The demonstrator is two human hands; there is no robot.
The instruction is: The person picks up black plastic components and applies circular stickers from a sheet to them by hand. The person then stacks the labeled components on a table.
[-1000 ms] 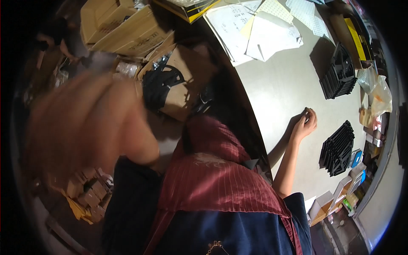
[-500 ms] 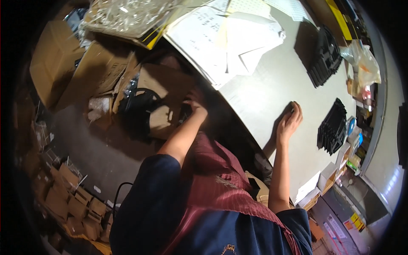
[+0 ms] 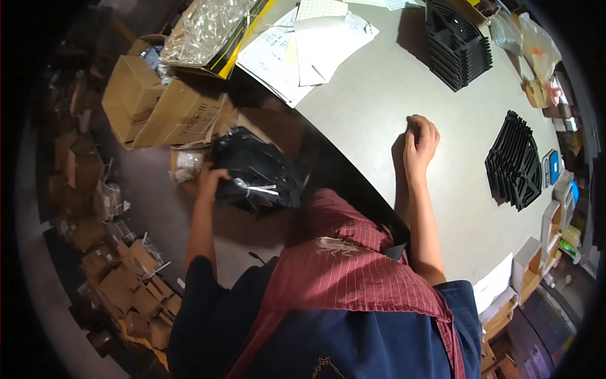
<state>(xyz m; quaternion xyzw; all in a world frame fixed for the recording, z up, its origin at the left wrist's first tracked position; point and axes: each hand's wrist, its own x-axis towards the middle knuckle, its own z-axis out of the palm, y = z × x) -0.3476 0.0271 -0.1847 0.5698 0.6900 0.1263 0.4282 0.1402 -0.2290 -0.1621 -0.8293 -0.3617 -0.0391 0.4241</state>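
My left hand (image 3: 211,180) is at the left edge of a dark, shiny black plastic bundle (image 3: 255,161), low beside the table. One finger or the thumb reaches over its edge, and the other fingers are blurred and partly hidden, so a grip cannot be confirmed. A pale strip (image 3: 255,188) shines across the bundle's near side. My right hand (image 3: 421,146) rests on the grey tabletop (image 3: 360,132), fingers loosely bent and slightly apart, with nothing visible in it. Right of that hand stands a row of black slotted plastic parts (image 3: 514,161). Another stack of black plastic parts (image 3: 457,47) is farther back.
Papers (image 3: 309,47) lie on the table's far left corner. Beyond the bundle are an open cardboard box (image 3: 170,114) and a carton of clear plastic pieces (image 3: 211,31). Flattened cardboard (image 3: 136,284) piles up on the floor at left. Small boxes (image 3: 530,268) line the table's right side.
My left hand has moved from the right side of the open carton to the left edge of the black bundle, which now shows more fully. My right hand stays on the table. The view has shifted.
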